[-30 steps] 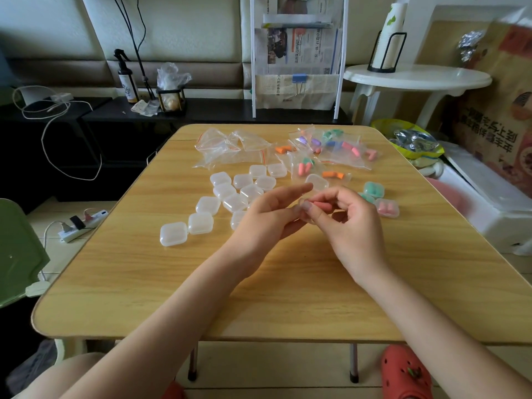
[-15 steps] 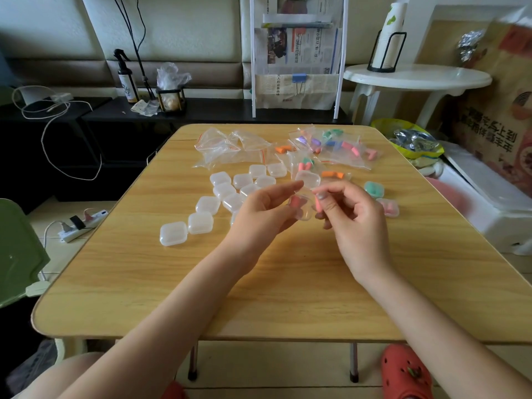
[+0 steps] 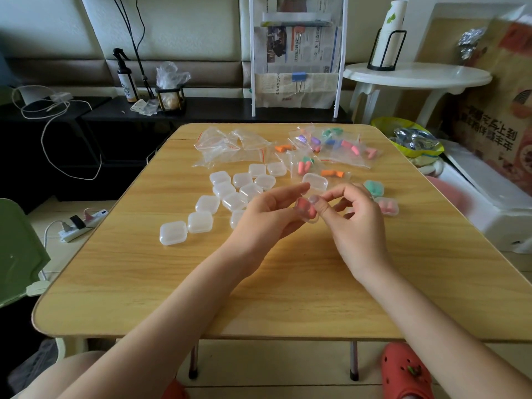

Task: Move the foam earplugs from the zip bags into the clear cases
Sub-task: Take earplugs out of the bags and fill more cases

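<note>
While left hand (image 3: 267,214) cups clear case (image 3: 307,211), right fingers (image 3: 324,204) touch it (pink earplugs inside).

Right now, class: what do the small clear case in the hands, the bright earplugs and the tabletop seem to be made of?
Small clear case: glossy, see-through plastic. Bright earplugs: matte, probably soft foam. Tabletop: pale wood-grain, possibly laminate. Left hand and right hand hold the case.

A spray bottle (image 3: 125,79) can be seen upper left, a power strip (image 3: 82,225) on the floor left, newspapers (image 3: 296,47) racked top centre.
</note>
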Available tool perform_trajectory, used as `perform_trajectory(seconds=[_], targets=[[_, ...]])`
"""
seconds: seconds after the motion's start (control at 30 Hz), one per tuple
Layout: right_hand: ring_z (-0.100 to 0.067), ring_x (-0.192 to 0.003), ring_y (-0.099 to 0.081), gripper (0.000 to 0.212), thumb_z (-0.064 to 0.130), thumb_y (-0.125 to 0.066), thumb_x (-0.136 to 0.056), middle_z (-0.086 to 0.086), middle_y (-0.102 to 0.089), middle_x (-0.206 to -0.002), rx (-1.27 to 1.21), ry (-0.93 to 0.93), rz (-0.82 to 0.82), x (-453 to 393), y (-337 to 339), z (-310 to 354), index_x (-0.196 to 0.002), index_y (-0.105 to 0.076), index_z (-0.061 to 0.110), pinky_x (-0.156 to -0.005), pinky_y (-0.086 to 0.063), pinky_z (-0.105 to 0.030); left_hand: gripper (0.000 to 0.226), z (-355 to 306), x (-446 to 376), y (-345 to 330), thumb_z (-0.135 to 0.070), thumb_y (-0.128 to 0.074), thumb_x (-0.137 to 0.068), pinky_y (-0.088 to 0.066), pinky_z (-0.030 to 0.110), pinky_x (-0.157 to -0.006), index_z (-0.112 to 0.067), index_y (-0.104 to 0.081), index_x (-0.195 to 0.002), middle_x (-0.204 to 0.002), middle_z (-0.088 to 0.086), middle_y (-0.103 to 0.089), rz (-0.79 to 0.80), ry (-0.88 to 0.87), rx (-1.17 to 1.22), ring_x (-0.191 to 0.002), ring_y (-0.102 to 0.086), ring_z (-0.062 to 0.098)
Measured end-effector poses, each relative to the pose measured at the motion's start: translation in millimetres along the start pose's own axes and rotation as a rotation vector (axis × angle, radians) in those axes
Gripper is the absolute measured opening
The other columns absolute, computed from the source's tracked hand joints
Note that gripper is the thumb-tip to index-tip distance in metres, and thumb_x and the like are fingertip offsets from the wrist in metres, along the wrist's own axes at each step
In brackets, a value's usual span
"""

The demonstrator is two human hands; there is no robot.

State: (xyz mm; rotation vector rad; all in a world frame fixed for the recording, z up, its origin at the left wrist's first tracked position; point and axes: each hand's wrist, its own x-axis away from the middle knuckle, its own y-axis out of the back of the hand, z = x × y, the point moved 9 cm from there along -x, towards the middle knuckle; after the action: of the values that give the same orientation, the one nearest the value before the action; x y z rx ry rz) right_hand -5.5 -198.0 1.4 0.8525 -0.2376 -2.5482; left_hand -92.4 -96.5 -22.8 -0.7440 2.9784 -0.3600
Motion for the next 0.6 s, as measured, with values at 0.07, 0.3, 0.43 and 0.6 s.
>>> perform_trajectory(seconds=[0.07, 0.3, 0.43, 0.6], targets=[[-0.019, -0.078, -0.055, 0.017, 0.027, -0.073, -0.082, 0.009, -0.059, -0.084, 0.015, -0.002, 0.001, -0.5, -0.4, 0.6, -0.069, -0.061, 0.026, -0.07, -0.036, -0.017, 0.045, 0.6, 0.5, 0.3, -0.002, -0.067, -0.076, -0.048, 0.031, -0.098, -0.014, -0.061, -0.119, -0.124, 0.012, -0.063, -0.002, 0.006, 0.008, -0.106, -0.064, 0.018], [-0.009, -0.077, -0.052, 0.022, 0.027, -0.07, -0.084, 0.011, -0.057, -0.077, 0.0, -0.014, 0.023, -0.3, -2.0, 1.6, -0.063, -0.065, 0.022, -0.071, -0.035, -0.016, 0.04, 0.1, 1.3, -1.9, 0.007, -0.054, -0.089, -0.048, 0.03, -0.099, -0.009, -0.056, -0.125, -0.123, 0.01, -0.064, 0.01, 0.007, -0.019, -0.11, -0.063, 0.02], [-0.011, -0.071, -0.05, 0.016, 0.029, -0.072, -0.082, 0.01, -0.057, -0.084, 0.071, 0.004, 0.011, 1.2, -4.2, 0.0, -0.075, -0.059, 0.022, -0.07, -0.04, -0.025, 0.038, 0.1, 2.2, -1.8, 0.005, -0.052, -0.091, -0.05, 0.028, -0.096, -0.008, -0.055, -0.127, -0.118, 0.011, -0.066, 0.015, 0.002, -0.028, -0.103, -0.064, 0.018], [0.001, -0.078, -0.052, 0.01, 0.03, -0.053, -0.096, 0.018, -0.06, -0.09, -0.135, -0.088, -0.014, 1.6, -3.0, -4.7, -0.099, -0.05, 0.022, -0.076, -0.04, -0.018, 0.034, -0.1, 2.5, -1.6, 0.006, -0.056, -0.087, -0.05, 0.029, -0.096, -0.008, -0.058, -0.118, -0.112, 0.01, -0.066, 0.016, 0.003, -0.006, -0.109, -0.063, 0.021]])
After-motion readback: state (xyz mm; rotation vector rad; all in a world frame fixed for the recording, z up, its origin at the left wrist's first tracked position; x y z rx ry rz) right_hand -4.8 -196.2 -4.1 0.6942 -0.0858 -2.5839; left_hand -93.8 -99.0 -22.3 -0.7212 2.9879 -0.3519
